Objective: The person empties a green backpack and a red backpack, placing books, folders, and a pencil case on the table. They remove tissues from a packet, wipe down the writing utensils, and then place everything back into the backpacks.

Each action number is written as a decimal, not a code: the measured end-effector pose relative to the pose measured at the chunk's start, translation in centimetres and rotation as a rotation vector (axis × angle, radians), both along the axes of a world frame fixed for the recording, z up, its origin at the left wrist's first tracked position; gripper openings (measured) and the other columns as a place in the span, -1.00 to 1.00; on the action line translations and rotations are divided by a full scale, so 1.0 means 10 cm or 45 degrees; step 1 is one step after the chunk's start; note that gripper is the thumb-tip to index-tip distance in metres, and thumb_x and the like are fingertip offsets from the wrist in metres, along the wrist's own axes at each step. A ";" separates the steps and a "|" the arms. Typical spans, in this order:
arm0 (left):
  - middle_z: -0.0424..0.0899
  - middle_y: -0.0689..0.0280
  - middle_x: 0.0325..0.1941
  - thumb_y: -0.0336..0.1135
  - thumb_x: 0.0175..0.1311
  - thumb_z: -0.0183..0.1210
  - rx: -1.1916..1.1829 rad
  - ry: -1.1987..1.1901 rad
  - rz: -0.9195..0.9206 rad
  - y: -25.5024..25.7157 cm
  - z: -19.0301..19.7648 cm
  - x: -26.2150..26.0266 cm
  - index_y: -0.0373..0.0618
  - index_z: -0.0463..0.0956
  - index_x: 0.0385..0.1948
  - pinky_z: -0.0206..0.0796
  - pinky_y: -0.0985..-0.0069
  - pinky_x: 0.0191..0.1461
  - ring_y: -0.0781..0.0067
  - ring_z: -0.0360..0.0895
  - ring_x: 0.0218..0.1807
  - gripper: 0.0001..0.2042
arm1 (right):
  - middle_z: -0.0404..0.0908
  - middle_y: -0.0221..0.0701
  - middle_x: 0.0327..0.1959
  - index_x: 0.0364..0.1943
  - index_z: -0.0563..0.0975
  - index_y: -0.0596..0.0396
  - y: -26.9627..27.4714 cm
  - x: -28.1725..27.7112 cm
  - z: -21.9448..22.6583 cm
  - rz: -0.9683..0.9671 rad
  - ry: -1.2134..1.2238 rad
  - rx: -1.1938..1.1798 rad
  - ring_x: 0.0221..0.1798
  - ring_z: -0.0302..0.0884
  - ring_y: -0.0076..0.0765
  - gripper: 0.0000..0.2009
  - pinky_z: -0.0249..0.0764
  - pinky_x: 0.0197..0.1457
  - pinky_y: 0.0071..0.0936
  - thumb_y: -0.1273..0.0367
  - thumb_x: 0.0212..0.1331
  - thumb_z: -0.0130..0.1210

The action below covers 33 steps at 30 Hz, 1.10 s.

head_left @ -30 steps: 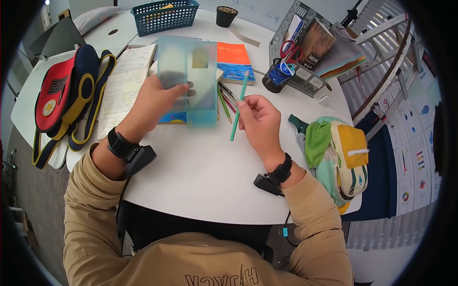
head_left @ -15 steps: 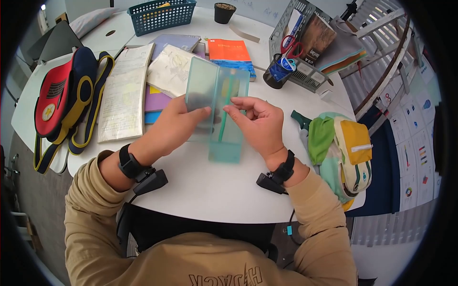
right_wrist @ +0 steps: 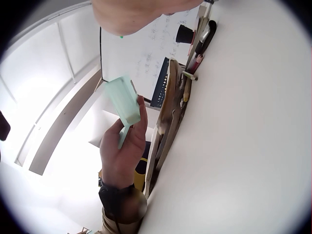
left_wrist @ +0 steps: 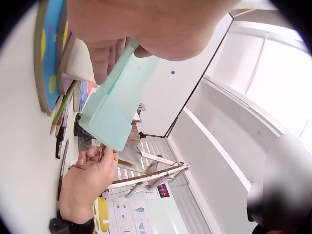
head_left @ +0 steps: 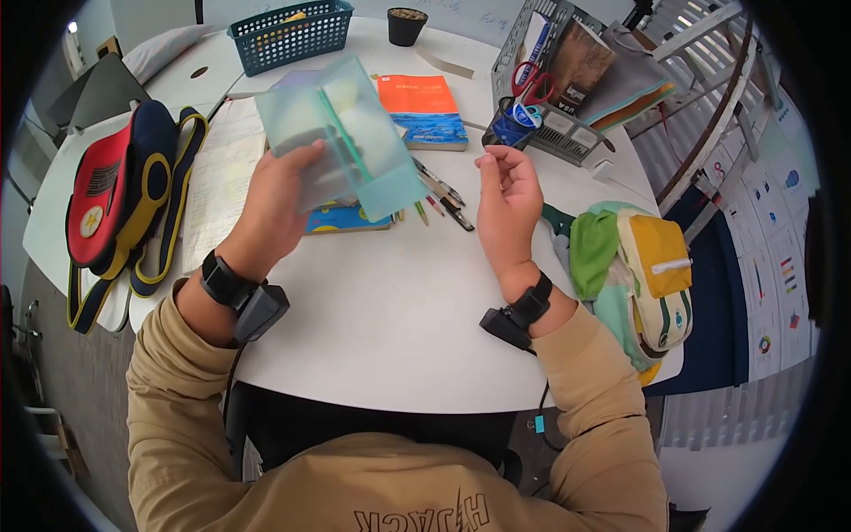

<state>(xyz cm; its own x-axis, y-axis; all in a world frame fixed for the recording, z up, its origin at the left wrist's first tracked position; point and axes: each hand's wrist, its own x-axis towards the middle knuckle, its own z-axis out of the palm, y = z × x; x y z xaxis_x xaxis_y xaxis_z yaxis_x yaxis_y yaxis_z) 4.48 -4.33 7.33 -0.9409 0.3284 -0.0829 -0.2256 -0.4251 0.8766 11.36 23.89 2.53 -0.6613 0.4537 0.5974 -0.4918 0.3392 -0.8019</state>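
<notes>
My left hand (head_left: 273, 199) grips a translucent teal pencil case (head_left: 394, 188) by its left side, the thumb on the inner face and the other fingers beneath. The case stands opened out and tilted above the desk. Inside it lies a green pencil (head_left: 344, 133), slanting along its length. To the right of the case, my right hand (head_left: 511, 208) is raised with loosely bent fingers and nothing in them. In the left wrist view the end of the case (left_wrist: 109, 119) hangs just above the right hand (left_wrist: 87, 183).
Pens (head_left: 448, 195) and pencils lie behind the case, near an orange-and-blue book (head_left: 425, 111). An open notebook (head_left: 217, 191) and a red-and-navy bag (head_left: 115, 186) are at left. At right are a green-and-yellow backpack (head_left: 629, 284) and a pen cup (head_left: 510, 129) with scissors.
The green pencil went from my right hand into the pencil case, and that hand drew away to the right, letting go. My left hand moved the case leftward and tilted it.
</notes>
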 end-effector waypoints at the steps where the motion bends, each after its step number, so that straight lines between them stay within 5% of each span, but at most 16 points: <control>1: 0.78 0.08 0.33 -0.32 0.71 0.10 -0.011 0.011 0.003 -0.01 0.02 -0.01 -0.31 0.53 0.40 0.61 0.08 0.47 0.09 0.77 0.33 -0.62 | 0.75 -0.52 -0.13 0.10 0.66 0.18 0.01 -0.01 -0.01 -0.001 -0.038 0.035 -0.21 0.54 -0.74 -0.83 0.51 -0.20 -0.65 0.37 0.65 0.27; 7: 0.77 0.04 0.34 -0.34 0.70 0.09 -0.020 0.095 0.028 -0.01 0.11 0.04 -0.33 0.53 0.39 0.63 0.05 0.47 0.06 0.76 0.36 -0.63 | 0.71 -0.54 -0.27 -0.04 0.73 0.14 -0.06 0.06 0.04 0.057 -0.317 0.212 -0.28 0.48 -0.74 -0.91 0.47 -0.24 -0.63 0.42 0.54 0.32; 12: 0.74 0.03 0.36 -0.36 0.70 0.09 -0.030 0.035 0.016 0.04 0.15 0.13 -0.35 0.52 0.40 0.63 0.04 0.49 0.05 0.75 0.36 -0.62 | 0.78 -0.31 -0.33 -0.19 0.78 0.16 -0.11 0.18 0.14 0.119 -0.416 0.683 -0.20 0.70 -0.14 -0.78 0.61 -0.10 -0.21 0.31 0.25 0.53; 21: 0.75 0.04 0.33 -0.39 0.69 0.07 -0.033 0.034 0.004 0.03 0.03 0.05 -0.32 0.51 0.38 0.72 0.00 0.39 0.03 0.77 0.34 -0.65 | 0.84 -0.22 -0.37 -0.25 0.84 0.22 -0.19 0.30 0.31 0.159 -0.757 0.824 -0.29 0.81 -0.09 -0.67 0.70 -0.13 -0.22 0.17 0.22 0.58; 33: 0.76 0.06 0.32 -0.38 0.70 0.07 -0.057 0.166 0.091 -0.01 -0.02 -0.02 -0.30 0.53 0.38 0.70 -0.01 0.41 0.05 0.74 0.39 -0.65 | 0.87 -0.22 -0.40 -0.29 0.84 0.18 -0.20 0.30 0.29 0.107 -0.781 0.721 -0.33 0.86 -0.06 -0.76 0.75 -0.13 -0.24 0.25 0.28 0.47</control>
